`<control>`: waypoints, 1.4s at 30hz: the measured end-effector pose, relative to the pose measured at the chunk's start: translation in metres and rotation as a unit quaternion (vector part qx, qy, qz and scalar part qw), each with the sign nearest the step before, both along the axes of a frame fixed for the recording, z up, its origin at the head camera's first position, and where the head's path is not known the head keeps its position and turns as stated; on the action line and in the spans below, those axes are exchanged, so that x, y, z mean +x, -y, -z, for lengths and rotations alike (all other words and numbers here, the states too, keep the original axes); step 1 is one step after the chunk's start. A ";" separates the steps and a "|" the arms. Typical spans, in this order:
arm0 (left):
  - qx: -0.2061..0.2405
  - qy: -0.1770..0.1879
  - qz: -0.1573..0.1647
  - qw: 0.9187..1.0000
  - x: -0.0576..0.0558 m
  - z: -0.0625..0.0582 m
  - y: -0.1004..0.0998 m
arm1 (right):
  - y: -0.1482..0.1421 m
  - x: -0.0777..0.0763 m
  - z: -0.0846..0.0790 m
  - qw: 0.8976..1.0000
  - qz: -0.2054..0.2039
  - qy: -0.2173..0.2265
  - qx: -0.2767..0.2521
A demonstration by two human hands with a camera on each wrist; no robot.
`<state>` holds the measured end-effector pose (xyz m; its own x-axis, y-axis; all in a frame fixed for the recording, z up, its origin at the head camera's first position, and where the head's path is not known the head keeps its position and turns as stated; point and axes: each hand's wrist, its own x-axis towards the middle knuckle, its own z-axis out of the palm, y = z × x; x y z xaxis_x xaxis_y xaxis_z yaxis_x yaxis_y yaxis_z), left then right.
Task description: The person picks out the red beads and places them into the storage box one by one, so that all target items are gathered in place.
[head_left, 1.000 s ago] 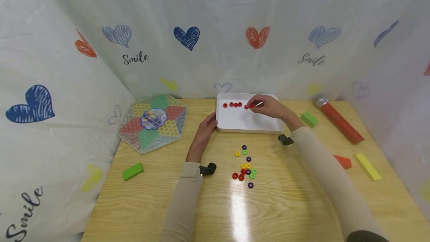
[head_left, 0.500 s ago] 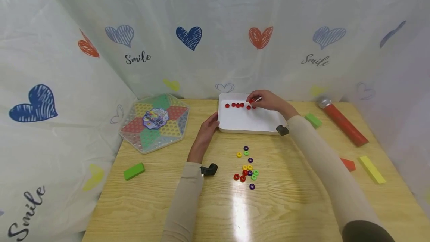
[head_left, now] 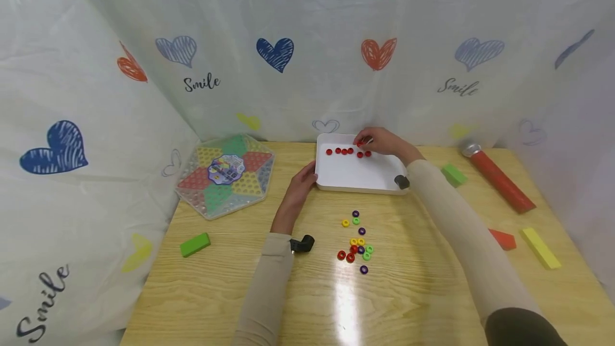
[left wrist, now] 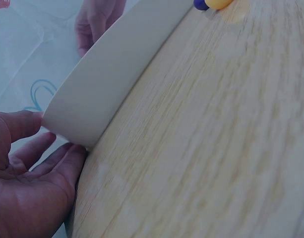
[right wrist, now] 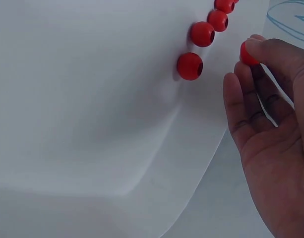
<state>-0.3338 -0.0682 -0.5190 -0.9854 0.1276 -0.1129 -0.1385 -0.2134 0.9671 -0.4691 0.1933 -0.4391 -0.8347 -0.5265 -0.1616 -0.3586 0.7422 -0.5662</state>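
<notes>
My left hand [head_left: 299, 183] holds the near left corner of a shallow white tray [head_left: 353, 178], its fingers and thumb against the outer wall. In the left wrist view the left fingertips [left wrist: 75, 153] touch the tray's end. Over the tray's back part, my right hand [head_left: 381, 141] pinches a red bead [right wrist: 249, 53] between thumb and finger, raised off the floor. Several red beads with holes [right wrist: 190, 66] lie in an uneven row inside the tray, just beside that hand. On the wood in front lie loose red, yellow, green and purple beads [head_left: 361, 250].
A hexagonal Chinese checkers board [head_left: 226, 175] lies to the left, with a green block [head_left: 195, 244] before it. At right are a red tube with a silver end [head_left: 502, 181], another green block [head_left: 454, 174], a red block [head_left: 503, 240] and a yellow block [head_left: 541, 248]. Printed curtains enclose the table.
My right hand has lifted slightly toward the tray's back wall with a red bead in its pinch, uncovering the row's right end. The left hand keeps its place on the tray. The view shifts slightly.
</notes>
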 end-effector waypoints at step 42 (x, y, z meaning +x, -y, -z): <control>-0.011 0.013 -0.004 1.000 -0.002 -0.001 0.000 | 0.003 0.029 -0.008 0.999 -0.022 -0.026 -0.020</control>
